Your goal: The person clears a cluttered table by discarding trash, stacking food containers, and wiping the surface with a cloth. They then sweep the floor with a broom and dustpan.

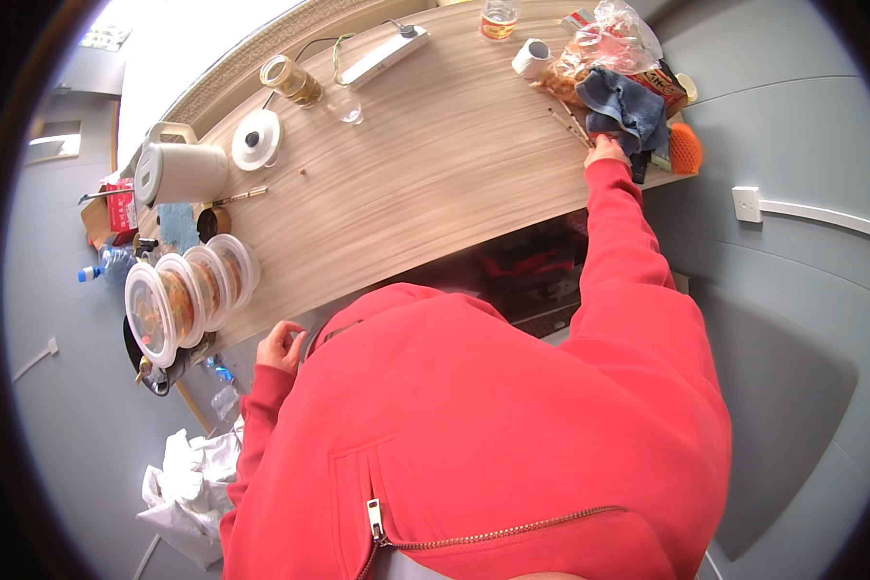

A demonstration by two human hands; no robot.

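My right hand reaches to the right end of the wooden table, against the lower edge of a crumpled blue cloth. Its fingertips are partly hidden by the cloth and something red there, so I cannot tell what they grip. Two thin sticks, perhaps chopsticks, lie just left of these fingers. Below the front edge of the table, my left hand hangs close to my body. Its fingers are loosely curled and nothing shows in them.
Lidded plastic food containers line the table's left end near a white electric kettle. A power strip, a glass jar and a white lid lie along the back. A toilet roll and plastic bag crowd the right.
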